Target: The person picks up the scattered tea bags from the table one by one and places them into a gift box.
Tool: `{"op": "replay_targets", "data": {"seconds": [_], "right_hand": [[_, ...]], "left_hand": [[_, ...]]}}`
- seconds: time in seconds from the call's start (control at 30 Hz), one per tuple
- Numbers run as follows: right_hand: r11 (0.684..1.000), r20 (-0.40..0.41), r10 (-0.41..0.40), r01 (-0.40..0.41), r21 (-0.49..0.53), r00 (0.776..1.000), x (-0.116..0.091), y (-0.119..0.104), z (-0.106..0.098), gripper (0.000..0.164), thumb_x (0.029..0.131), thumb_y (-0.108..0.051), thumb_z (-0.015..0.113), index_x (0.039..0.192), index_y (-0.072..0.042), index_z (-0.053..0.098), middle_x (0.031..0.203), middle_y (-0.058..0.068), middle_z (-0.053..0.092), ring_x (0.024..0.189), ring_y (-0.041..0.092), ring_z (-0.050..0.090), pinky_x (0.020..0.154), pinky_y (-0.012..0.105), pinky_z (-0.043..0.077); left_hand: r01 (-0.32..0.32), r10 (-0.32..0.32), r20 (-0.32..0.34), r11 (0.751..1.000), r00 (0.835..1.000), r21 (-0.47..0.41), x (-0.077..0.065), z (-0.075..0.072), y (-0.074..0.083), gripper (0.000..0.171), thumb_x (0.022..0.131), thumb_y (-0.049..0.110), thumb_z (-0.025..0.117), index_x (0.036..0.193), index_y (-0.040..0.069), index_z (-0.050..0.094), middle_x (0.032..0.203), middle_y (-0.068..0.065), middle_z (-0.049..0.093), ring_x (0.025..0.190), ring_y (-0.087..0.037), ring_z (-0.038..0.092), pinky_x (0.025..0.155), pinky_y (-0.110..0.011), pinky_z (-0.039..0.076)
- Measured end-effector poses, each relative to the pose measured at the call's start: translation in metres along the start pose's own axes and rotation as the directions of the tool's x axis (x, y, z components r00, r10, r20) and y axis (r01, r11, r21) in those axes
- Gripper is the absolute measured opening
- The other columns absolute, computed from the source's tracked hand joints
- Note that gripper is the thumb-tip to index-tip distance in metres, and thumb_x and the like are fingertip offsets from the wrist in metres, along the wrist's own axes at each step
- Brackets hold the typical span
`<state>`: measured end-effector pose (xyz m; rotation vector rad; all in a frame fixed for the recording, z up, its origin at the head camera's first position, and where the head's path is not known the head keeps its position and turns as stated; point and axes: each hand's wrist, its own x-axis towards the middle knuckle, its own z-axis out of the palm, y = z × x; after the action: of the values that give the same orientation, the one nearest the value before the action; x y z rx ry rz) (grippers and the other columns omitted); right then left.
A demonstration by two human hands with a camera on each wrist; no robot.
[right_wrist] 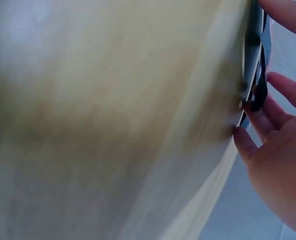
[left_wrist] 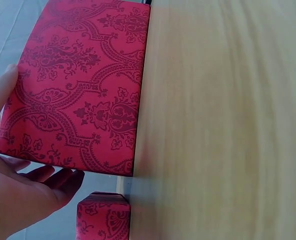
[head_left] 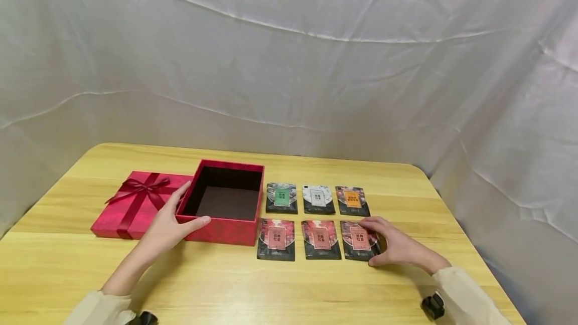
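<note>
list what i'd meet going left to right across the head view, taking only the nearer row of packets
Red lid with a bow → open red box → left black-and-red packet → middle black-and-red packet → right black-and-red packet → right hand

The person wears a cream fabric left sleeve (head_left: 97,309) and a matching right sleeve (head_left: 467,299), a small black boxy device (head_left: 433,306) beside each.

Left fingers (head_left: 178,195) on red box (head_left: 221,229), right fingers (head_left: 376,222) on lower-right sachet (head_left: 358,237)
</note>
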<state>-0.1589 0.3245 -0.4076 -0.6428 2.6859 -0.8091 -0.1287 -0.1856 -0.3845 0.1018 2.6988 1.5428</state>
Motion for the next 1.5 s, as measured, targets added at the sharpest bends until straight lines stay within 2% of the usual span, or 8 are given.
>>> {"op": "replay_targets", "data": {"seconds": [0.37,0.8,1.07,1.33,1.5], "right_hand": [[0.999,-0.051,-0.043,0.044,0.022,0.998,-0.001,0.0,0.002,0.088,0.065,-0.025,0.087,0.137,0.005,0.046,0.136,0.025,0.042,0.122,0.046,0.042,0.101,0.066,0.029],[0.995,-0.103,-0.095,0.097,0.008,0.99,0.005,-0.008,0.004,0.086,0.067,-0.025,0.087,0.136,0.004,0.046,0.135,0.025,0.043,0.12,0.046,0.045,0.099,0.065,0.033],[0.996,-0.081,-0.087,0.088,0.005,0.993,0.011,-0.013,0.007,0.086,0.068,-0.027,0.086,0.137,0.003,0.045,0.137,0.023,0.042,0.116,0.039,0.049,0.094,0.058,0.043],[0.997,-0.078,-0.078,0.079,0.021,0.994,0.017,-0.018,0.009,0.088,0.069,-0.029,0.085,0.14,0.003,0.043,0.141,0.026,0.038,0.119,0.044,0.046,0.096,0.062,0.039],[0.999,-0.091,-0.04,0.04,-0.002,0.995,0.018,-0.024,0.01,0.09,0.073,-0.034,0.083,0.144,-0.001,0.039,0.143,0.026,0.037,0.121,0.045,0.045,0.095,0.064,0.039]], "left_hand": [[-0.003,0.003,-0.003,1.0,1.0,0.004,0.001,0.0,-0.001,0.099,0.084,0.038,0.074,0.156,0.013,0.011,0.155,-0.026,0.017,0.137,-0.05,0.018,0.098,-0.073,0.026],[0.002,-0.002,-0.002,1.0,1.0,-0.011,0.0,0.001,-0.001,0.098,0.085,0.038,0.074,0.156,0.015,0.011,0.155,-0.025,0.016,0.138,-0.049,0.017,0.098,-0.073,0.026],[0.004,-0.004,-0.003,1.0,1.0,-0.006,0.001,0.001,-0.002,0.098,0.085,0.038,0.074,0.156,0.014,0.011,0.155,-0.025,0.016,0.138,-0.049,0.018,0.098,-0.073,0.026],[-0.001,0.001,-0.005,1.0,1.0,-0.009,0.0,0.001,-0.002,0.098,0.085,0.038,0.074,0.156,0.014,0.011,0.155,-0.025,0.016,0.138,-0.049,0.018,0.098,-0.073,0.026],[-0.004,0.004,-0.007,1.0,1.0,-0.007,0.001,0.001,-0.002,0.097,0.085,0.038,0.074,0.156,0.015,0.012,0.155,-0.025,0.017,0.137,-0.049,0.018,0.098,-0.073,0.026]]}}
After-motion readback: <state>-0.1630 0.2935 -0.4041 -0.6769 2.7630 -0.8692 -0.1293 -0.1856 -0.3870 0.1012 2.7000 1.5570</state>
